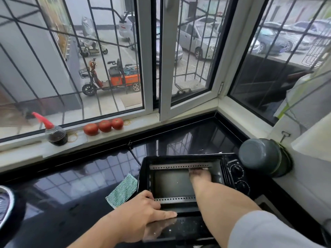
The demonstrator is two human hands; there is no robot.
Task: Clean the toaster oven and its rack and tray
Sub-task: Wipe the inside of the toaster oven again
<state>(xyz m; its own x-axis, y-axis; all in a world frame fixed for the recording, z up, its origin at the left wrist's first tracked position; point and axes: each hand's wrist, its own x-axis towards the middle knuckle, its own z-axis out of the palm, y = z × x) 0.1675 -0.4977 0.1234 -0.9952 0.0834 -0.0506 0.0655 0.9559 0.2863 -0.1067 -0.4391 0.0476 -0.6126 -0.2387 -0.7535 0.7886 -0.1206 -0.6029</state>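
A black toaster oven [144,173] stands on the dark counter, and I look straight into its cavity. Its glass door [188,229] is folded down toward me. My left hand [143,210] lies flat on the oven's near edge by the door hinge, fingers spread, gripping nothing. My right hand [198,176] reaches deep into the cavity at the far right, under the perforated metal strip [179,166]. Its fingers are partly hidden, and I cannot tell whether they hold anything. A green striped cloth [122,191] lies on the counter just left of the oven. No rack or tray is in view.
Two control knobs [237,170] sit on the oven's right panel. A grey pot [263,156] lies on its side right of the oven. The power cord [133,154] runs back to the sill, where three tomatoes [104,126] and a red-capped bottle [55,134] stand.
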